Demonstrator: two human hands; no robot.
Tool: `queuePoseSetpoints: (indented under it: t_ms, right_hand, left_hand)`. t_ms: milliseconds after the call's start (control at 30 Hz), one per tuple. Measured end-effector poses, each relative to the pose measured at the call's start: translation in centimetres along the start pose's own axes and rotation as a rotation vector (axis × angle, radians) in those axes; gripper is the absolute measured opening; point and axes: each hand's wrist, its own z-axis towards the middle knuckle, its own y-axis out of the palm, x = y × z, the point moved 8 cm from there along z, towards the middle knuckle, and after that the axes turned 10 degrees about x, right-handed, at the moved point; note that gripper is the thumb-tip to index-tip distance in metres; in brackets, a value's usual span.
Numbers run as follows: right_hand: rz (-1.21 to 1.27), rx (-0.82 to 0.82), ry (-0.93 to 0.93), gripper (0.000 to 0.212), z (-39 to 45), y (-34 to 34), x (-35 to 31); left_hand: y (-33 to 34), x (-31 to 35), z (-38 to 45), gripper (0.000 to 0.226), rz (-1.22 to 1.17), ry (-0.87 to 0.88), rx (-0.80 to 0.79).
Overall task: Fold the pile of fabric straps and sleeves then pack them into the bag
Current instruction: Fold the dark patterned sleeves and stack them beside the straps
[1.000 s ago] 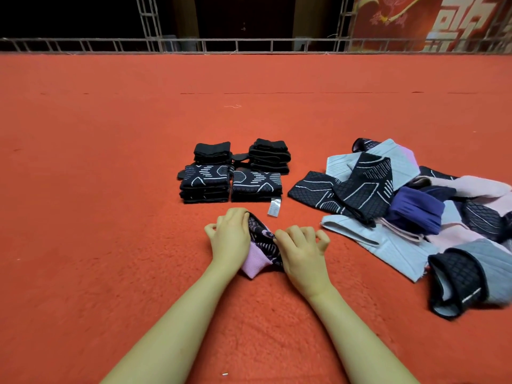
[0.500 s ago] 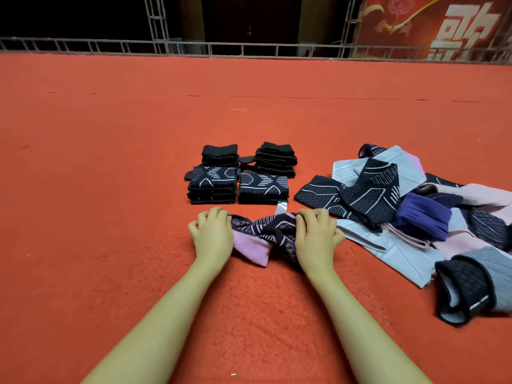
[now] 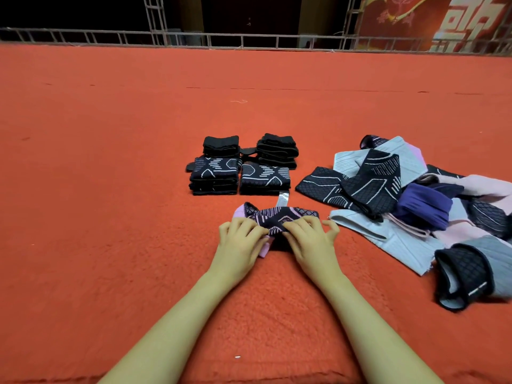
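My left hand [image 3: 240, 241] & right hand [image 3: 310, 239] both pinch the near edge of the purple-patterned sleeve [image 3: 279, 217], fingers curled onto it, on the red carpet [image 3: 110, 217]. Just beyond: four folded stacks [image 3: 241, 167], white tag [image 3: 283, 199] poking out. Unfolded pile [image 3: 415, 206] sits close on my right, its pale edge near my right fingers. Wide bare carpet to the left & toward the far railing [image 3: 249, 40].

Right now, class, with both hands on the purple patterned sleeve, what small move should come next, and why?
Probably press the fold flat, then set it by the folded stacks. Both the left hand and right hand grip the purple patterned sleeve, which looks doubled over but still bunched, while the unfolded pile waits at the right.
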Motion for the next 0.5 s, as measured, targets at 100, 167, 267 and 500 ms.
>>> queuePoseSetpoints:
  t_ms: [100,167,267,500]
  right_hand:
    - [0.015,0.1,0.007,0.018,-0.1,-0.8,0.1]
    - [0.009,0.144,0.085,0.023,0.1,-1.4,1.0]
    - [-0.024,0.137,0.218,0.029,0.7,-1.7,2.5]
    - [0.041,-0.019,0.504,0.023,3.2,-0.3,5.1]
  left_hand:
    - [-0.9,0.5,-0.2,0.005,-0.007,0.035,0.041]
    - [-1.5,0.6,-0.1,0.006,-0.032,0.018,0.069]
    - [-1.9,0.3,-0.4,0.013,-0.065,-0.012,0.084]
    - [-2.9,-1.1,-0.7,0.021,-0.082,-0.196,0.137]
